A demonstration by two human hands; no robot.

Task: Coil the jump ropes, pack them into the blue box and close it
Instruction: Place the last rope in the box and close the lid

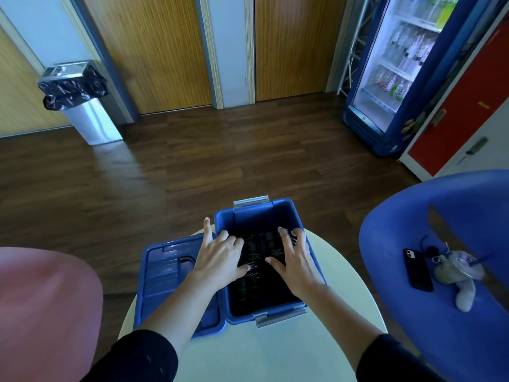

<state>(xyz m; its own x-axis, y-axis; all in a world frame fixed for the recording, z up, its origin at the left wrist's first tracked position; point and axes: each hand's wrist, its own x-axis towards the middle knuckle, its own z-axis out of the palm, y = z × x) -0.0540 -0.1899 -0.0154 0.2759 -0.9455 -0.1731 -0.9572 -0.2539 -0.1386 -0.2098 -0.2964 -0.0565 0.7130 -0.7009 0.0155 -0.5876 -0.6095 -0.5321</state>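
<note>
Your blue box (256, 216) stands open on the round white table (275, 351), its far end hanging past the table's far edge and its near end, with a grey latch (281, 318), well inside the top. The jump ropes (259, 260) lie in it as a dark tangle of handles and thin cord; how neatly they are coiled you cannot tell.

Your left hand (220, 257) reaches over the box's left wall, fingers spread flat, palm down over the ropes, thumb tip near the cords. Your right hand (296, 263) is inside along the right wall, fingers also spread and laid over the ropes. Neither hand is closed around anything; both press or hover flat, and contact with the ropes is not clear.

The blue lid (165, 274) lies just beside the box on its left, touching or nearly touching the left wall, and it overhangs the table's left edge. Your left forearm crosses above it.

The near half of the table is bare, so you have open room toward yourself. To the right of the box a strip of tabletop stays free up to the right edge. Beyond that edge a blue chair (413, 244) holds a black phone (417, 268) and a plush toy (457, 274). Off the left edge sits a pink chair (46, 299).
</note>
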